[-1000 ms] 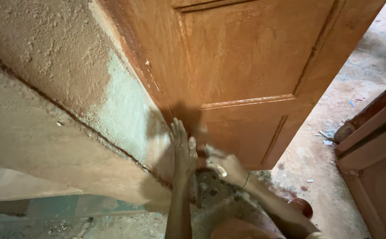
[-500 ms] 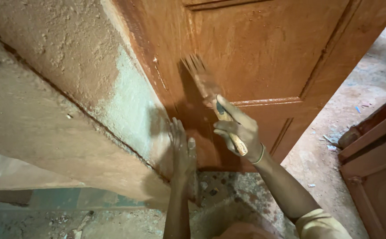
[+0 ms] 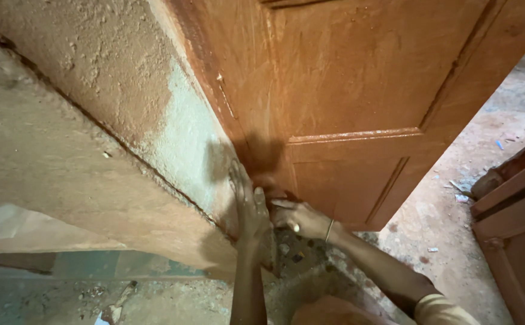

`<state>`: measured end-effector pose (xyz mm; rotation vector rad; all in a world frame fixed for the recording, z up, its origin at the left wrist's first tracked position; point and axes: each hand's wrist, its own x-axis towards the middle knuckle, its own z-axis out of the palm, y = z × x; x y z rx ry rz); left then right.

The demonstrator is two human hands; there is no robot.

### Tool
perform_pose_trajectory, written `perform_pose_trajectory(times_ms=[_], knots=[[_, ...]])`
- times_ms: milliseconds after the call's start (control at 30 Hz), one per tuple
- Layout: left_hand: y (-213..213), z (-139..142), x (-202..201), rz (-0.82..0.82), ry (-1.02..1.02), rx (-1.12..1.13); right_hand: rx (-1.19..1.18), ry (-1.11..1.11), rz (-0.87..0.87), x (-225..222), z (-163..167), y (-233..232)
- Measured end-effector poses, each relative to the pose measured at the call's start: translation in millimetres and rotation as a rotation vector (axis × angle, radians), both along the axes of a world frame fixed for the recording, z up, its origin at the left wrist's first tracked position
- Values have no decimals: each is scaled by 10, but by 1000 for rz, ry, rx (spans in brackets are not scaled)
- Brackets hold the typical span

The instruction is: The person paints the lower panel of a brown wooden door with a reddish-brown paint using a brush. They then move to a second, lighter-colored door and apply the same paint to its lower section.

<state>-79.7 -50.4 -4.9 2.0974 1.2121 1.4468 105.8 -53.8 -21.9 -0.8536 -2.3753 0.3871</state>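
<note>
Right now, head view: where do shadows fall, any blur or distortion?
Head view: daylight brightens the floor at right; a dark shadow sits on the orange door just above the left hand and right hand, which are dim but fairly sharp. Whatever the right hand grips is hidden. Wide-angle lens tilts the door edges. Rough wall texture reads crisp.

No packages, labels, signs or screens in view.
</note>
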Motion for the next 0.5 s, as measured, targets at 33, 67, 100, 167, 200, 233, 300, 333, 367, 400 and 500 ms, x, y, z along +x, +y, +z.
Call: perform_pose_trajectory(times_ms=[33, 67, 100, 167, 200, 233, 300, 333, 367, 400, 500], knots=[[-12, 2, 5, -4, -8, -2, 29, 58, 88, 1, 26, 23], [-26, 3, 8, -6, -14, -4, -138, 65, 31, 4, 65, 46], [-36, 3, 7, -11, -16, -9, -307, 72, -27, 11, 118, 73], [-47, 3, 14, -15, -26, -5, -280, 152, -26, 26, 262, 139], [-49, 4, 17, -13, -29, -4, -82, 218, 36, 35, 347, 175], [-46, 6, 19, -12, -33, -3, 40, 232, 26, 44, 436, 210], [-39, 15, 21, -12, -39, 0, 227, 302, 32, 63, 634, 290], [-37, 22, 21, -16, -39, -2, 292, 359, 49, 68, 740, 321], [-38, 28, 17, -16, -38, -1, 296, 370, 44, 71, 850, 346], [-33, 37, 16, -17, -40, -4, 301, 380, 40, 73, 962, 364], [-46, 58, 3, -21, -38, -13, 355, 608, 26, 60, 1251, 341]])
